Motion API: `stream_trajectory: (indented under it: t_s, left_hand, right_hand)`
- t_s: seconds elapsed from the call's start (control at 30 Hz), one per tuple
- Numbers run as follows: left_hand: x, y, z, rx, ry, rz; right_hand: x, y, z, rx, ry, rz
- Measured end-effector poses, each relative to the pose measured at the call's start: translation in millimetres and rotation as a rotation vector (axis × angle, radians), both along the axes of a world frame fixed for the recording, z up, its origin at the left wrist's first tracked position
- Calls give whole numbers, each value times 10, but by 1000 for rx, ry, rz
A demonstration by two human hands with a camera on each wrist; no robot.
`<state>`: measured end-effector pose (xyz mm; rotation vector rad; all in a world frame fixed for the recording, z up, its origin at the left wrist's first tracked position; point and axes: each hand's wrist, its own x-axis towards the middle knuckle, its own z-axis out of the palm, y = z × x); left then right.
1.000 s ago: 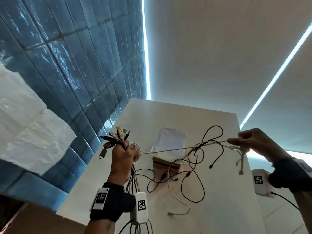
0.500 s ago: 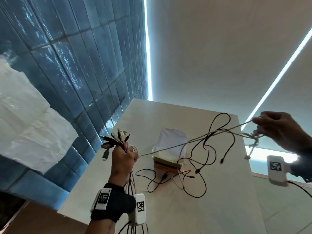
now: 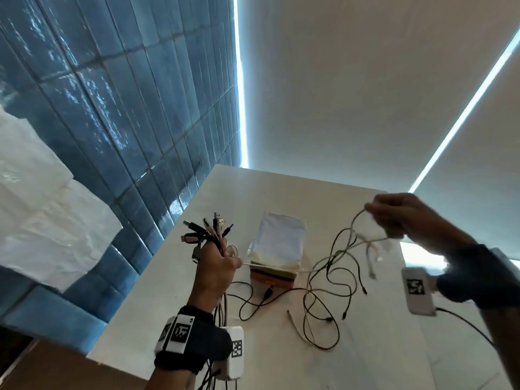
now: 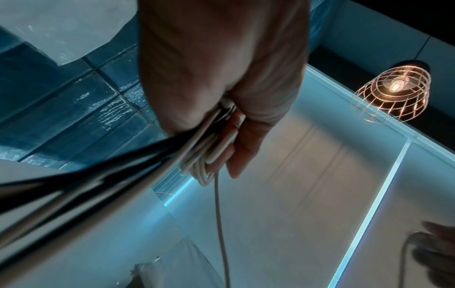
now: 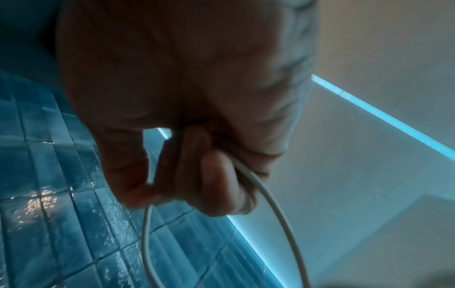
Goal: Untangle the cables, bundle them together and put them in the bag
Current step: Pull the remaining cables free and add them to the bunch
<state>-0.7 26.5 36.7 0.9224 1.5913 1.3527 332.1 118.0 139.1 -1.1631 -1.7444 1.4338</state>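
the wall tiles (image 3: 118,130) were glossy blue glaze catching glints, the counter (image 3: 374,367) a smooth matt white, the cables (image 3: 332,294) thin smooth plastic in black and off-white, their plugs (image 3: 218,223) tipped with metal, and the hanging lamp (image 4: 393,93) a coppery wire cage.

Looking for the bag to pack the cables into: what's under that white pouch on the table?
Under the white pouch sits a stack of flat yellowish and orange-brown layers; only its front edges show, so what they are stays hidden.

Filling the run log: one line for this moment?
left hand: grips cable bundle | right hand: pinches white cable loop | tangle: partly on table | bag: not identifiable
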Motion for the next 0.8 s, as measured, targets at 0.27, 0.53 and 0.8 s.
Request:
stream_trajectory:
  t_s: [0.27,0.53,0.8]
  left_hand:
    - [421,-89,259,148,-51,-284]
    - [595,-110,229,184,293,-444]
    - [323,-38,231,196,165,-304]
  right_hand:
    - [-848,-441,-347,-105,-67,261]
    - [-1011,-605,-440,-218,6,331]
    - [-634,-450,-449,-175,55,223]
